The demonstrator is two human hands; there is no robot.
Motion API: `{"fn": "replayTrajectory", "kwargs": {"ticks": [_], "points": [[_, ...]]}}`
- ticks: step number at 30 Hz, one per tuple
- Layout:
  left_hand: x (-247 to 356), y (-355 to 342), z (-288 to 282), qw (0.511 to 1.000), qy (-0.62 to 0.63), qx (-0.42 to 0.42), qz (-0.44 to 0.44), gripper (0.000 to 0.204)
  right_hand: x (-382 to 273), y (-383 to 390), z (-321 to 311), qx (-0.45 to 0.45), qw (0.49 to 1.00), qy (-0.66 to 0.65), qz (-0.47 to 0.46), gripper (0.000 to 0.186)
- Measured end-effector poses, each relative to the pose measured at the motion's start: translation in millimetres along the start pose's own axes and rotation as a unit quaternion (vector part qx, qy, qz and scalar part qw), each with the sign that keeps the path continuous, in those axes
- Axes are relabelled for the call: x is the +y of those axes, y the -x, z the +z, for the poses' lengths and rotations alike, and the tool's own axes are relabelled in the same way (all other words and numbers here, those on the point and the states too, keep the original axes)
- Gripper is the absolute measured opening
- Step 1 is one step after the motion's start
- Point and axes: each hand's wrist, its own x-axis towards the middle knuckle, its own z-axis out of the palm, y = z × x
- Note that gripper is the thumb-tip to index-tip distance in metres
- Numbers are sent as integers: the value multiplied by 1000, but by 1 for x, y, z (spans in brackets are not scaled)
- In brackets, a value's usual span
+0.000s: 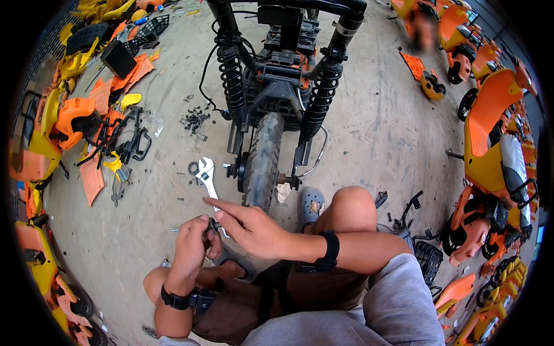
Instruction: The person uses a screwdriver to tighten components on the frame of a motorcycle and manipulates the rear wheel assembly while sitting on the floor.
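My left hand (193,242) is closed, its thumb and fingers pinching a small dark part (214,224). From the left side of that hand a thin metal rod end (176,229) sticks out; whether it belongs to the same part is hidden. Right beside it, my right hand (254,229) is closed around the handle of a silver adjustable wrench (207,174), index finger laid across it and thumb by the dark part. The wrench's jaw points away from me, toward the floor left of a black tyre (265,155) set between two coil-spring fork legs (232,78).
An axle end with a nut (231,169) protrudes left of the wheel. Loose bolts (196,120) and a toothed ring (194,168) lie on the concrete. Orange and yellow scooters (490,121) line the right; body panels (92,179) and black brackets (135,135) lie left.
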Motion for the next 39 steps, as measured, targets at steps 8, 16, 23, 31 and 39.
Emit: {"fn": "replayTrajectory", "kwargs": {"ticks": [8, 16, 23, 31, 39], "points": [[0, 4, -5, 1000, 3, 14, 9, 34, 4, 1, 9, 47, 996, -30, -71, 56], [18, 7, 4, 995, 79, 12, -57, 39, -2, 0, 8, 90, 964, 136, -211, 57], [16, 6, -8, 985, 158, -20, -71, 42, 2, -5, 16, 103, 959, 99, -244, 47], [9, 5, -4, 997, 72, 14, 13, 43, 14, -4, 17, 72, 991, -64, -91, 26], [14, 2, -10, 978, 190, -30, -83, 48, 7, -1, 14, 101, 974, 20, -203, 30]]}}
